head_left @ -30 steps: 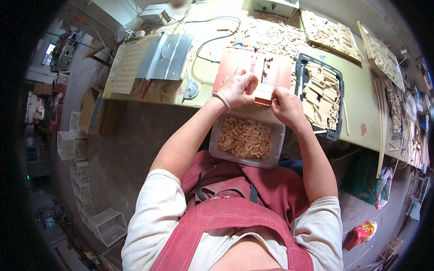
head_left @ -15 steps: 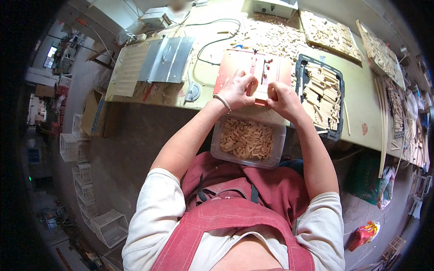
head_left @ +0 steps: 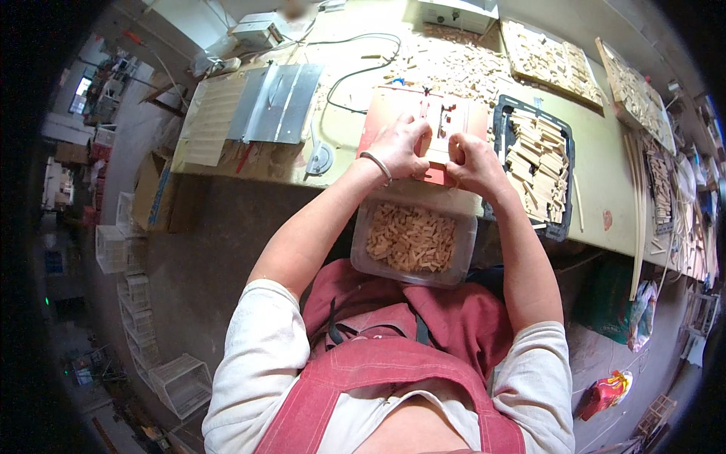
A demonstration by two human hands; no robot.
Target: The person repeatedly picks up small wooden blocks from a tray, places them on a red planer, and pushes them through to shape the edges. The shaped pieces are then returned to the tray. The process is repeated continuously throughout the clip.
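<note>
head view, from my seat far off: the pale green table spans the top, a red plate near its front edge. right of that lies a black tray, close enough to the right forearm that i think a careless swing could knock it. below the edge sits a clear tub; a bump from beneath might tip it. both hands are at the plate: left hand curled, thumb toward its fingers, right hand bunched. i cannot tell whether either grips. between the 2, on the plate, is what looks like a pale wood strip; uneven pressure could skew it. if a cutter hides in the plate's slot, a slip could hurt fingers. smallest, the wood blocks would scatter from a tipped tub.
</note>
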